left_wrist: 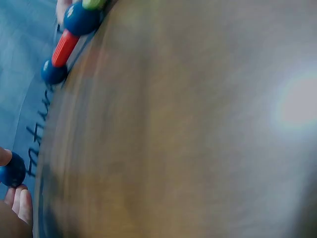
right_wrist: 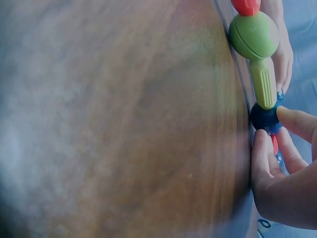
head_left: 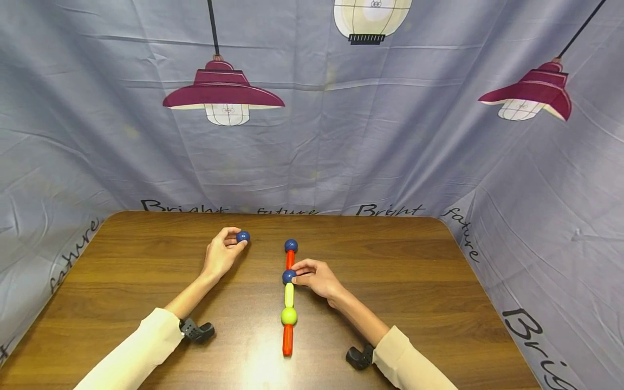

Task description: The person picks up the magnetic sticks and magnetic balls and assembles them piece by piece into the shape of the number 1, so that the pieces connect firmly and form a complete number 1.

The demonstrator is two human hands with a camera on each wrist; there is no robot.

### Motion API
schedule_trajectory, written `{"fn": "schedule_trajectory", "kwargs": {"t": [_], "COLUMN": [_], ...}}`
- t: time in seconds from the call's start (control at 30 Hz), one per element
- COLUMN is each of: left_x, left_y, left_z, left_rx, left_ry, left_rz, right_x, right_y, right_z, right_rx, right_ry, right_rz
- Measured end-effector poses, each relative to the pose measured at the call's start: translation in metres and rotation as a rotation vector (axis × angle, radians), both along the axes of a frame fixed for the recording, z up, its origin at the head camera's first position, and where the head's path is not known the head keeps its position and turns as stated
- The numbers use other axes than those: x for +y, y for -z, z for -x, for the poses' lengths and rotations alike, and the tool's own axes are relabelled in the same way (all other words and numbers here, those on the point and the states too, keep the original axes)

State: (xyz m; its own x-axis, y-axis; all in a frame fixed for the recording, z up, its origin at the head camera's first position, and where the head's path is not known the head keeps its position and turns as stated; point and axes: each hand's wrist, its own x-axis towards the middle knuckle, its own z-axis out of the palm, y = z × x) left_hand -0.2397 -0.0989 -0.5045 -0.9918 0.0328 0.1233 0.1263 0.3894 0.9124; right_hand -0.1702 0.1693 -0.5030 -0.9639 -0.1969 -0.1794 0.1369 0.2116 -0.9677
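Observation:
Between thumb and fingers, my left hand (head_left: 222, 254) pinches a loose blue ball (head_left: 242, 236) near the table's back edge. A chain of balls and rods lies in a line away from me. From the far end it runs: a blue ball (head_left: 291, 246), a red rod (head_left: 290, 260), a second blue ball (head_left: 289, 277), a yellow-green rod (head_left: 290, 296), a green ball (head_left: 289, 316) and a red rod (head_left: 287, 341). My right hand (head_left: 317, 277) grips the second blue ball from the right. In the right wrist view, its thumb and fingers surround that blue ball (right_wrist: 265, 118).
The brown wooden table (head_left: 390, 260) carries the chain near its middle. A grey-blue curtain (head_left: 312, 151) printed with lamps and lettering hangs behind it and at the sides. Each wrist wears a black camera mount, such as the left one (head_left: 197, 330).

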Motion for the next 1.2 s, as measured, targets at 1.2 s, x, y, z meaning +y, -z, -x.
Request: {"fn": "schedule_trajectory", "kwargs": {"t": [1.2], "left_x": [0.009], "left_y": [0.005], "left_z": [-0.108], "left_rx": [-0.023], "left_ry": [0.172], "left_rz": [-0.173], "right_x": [-0.002], "right_y": [0.0], "right_z": [-0.001], "right_rx": [0.004], "right_ry": [0.019], "right_rz": [0.014]}}
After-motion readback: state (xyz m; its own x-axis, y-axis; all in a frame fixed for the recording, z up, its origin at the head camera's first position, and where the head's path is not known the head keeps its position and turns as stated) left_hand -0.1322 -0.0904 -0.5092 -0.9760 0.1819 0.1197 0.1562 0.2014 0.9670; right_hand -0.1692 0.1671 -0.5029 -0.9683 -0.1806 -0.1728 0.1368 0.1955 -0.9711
